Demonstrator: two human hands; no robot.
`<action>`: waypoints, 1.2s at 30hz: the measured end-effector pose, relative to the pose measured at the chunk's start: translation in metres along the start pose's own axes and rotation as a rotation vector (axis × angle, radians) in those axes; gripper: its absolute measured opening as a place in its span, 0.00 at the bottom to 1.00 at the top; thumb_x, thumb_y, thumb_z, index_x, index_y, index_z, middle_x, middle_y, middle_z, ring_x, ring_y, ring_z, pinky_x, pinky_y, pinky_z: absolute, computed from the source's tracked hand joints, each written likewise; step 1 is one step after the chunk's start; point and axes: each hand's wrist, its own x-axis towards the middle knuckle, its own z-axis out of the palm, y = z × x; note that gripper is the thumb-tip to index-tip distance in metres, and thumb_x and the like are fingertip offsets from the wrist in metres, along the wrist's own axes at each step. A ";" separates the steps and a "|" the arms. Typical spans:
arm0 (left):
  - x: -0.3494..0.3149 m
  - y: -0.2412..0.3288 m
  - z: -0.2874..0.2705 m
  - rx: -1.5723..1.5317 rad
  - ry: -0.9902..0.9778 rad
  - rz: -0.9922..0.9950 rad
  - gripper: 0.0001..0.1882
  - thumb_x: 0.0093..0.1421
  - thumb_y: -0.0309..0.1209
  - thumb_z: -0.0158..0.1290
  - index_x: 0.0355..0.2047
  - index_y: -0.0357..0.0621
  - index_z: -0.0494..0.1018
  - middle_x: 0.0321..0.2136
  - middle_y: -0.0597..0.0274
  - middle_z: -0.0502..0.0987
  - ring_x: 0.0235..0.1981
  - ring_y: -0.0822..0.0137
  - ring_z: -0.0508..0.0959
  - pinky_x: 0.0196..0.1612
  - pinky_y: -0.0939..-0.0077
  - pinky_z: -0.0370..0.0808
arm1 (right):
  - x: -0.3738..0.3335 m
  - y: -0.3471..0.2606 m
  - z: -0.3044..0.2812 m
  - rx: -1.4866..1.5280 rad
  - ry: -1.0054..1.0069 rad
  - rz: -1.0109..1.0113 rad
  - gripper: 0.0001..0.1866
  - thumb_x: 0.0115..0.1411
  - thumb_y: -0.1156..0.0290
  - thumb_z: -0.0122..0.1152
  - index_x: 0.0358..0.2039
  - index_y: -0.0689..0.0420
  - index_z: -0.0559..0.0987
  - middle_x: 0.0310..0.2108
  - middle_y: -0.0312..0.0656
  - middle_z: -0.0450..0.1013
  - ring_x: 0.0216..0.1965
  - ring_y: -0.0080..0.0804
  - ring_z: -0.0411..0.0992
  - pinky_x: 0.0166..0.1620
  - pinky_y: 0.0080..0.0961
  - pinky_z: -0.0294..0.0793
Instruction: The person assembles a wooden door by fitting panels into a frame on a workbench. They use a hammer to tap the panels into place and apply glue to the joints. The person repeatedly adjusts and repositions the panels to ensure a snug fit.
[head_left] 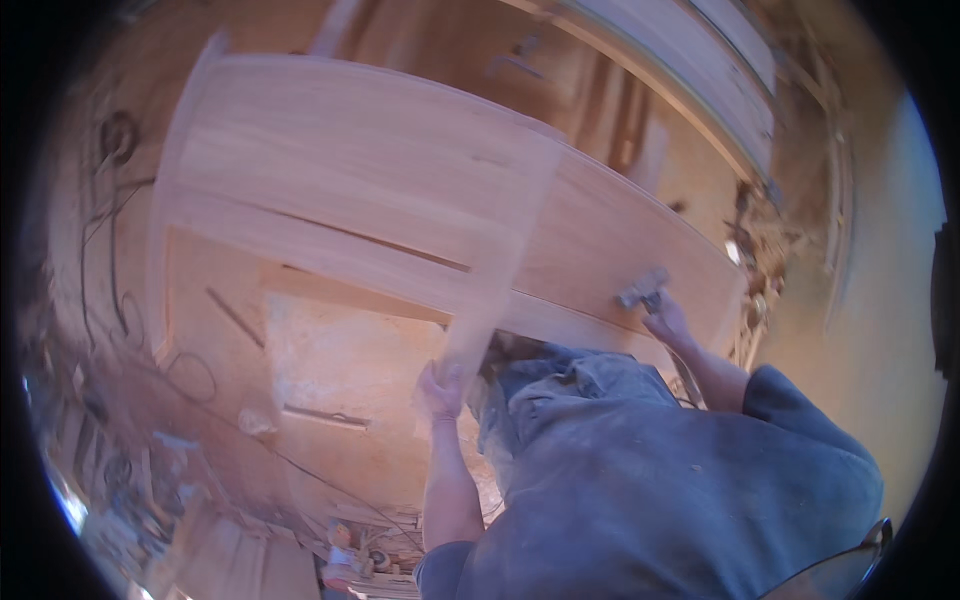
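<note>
My right hand (668,322) is closed round a hammer (643,288). The hammer's grey metal head is over the right part of a large pale wooden panel assembly (350,140). At the near end of a pale wooden crosspiece (505,265), my left hand (440,388) is closed on the wood. The crosspiece runs away from me across the assembly and divides it into a longer left part and a shorter right part. A narrow dark slot (375,240) shows along the left part. My left fingers are blurred and partly hidden by the wood.
Beyond the panel, long boards (690,70) lie at the far right. Wood scraps (770,240) are heaped at the right. A thin cable (300,465) crosses the dusty floor (345,350) at the left, near a loose strip (325,415). Clutter and offcuts (240,545) fill the lower left.
</note>
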 end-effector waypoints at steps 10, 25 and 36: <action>0.016 0.035 -0.027 -0.138 -0.218 0.004 0.30 0.64 0.45 0.59 0.55 0.30 0.74 0.45 0.45 0.82 0.48 0.54 0.80 0.51 0.61 0.76 | -0.004 -0.025 0.013 -0.218 0.046 0.256 0.14 0.54 0.73 0.56 0.40 0.67 0.74 0.37 0.66 0.76 0.39 0.65 0.77 0.41 0.53 0.78; 0.027 0.008 -0.022 -0.105 -0.236 0.193 0.33 0.71 0.49 0.49 0.52 0.20 0.73 0.43 0.40 0.80 0.43 0.55 0.80 0.48 0.62 0.78 | -0.008 -0.036 0.011 -0.105 -0.062 0.402 0.14 0.49 0.73 0.67 0.38 0.63 0.84 0.43 0.54 0.81 0.45 0.46 0.81 0.45 0.39 0.83; 0.087 -0.058 -0.014 0.231 -0.080 0.848 0.18 0.70 0.38 0.51 0.39 0.32 0.80 0.31 0.53 0.81 0.33 0.66 0.78 0.36 0.67 0.76 | 0.033 0.012 0.046 -0.112 0.031 0.021 0.15 0.53 0.59 0.67 0.34 0.57 0.85 0.38 0.50 0.82 0.41 0.45 0.81 0.43 0.42 0.80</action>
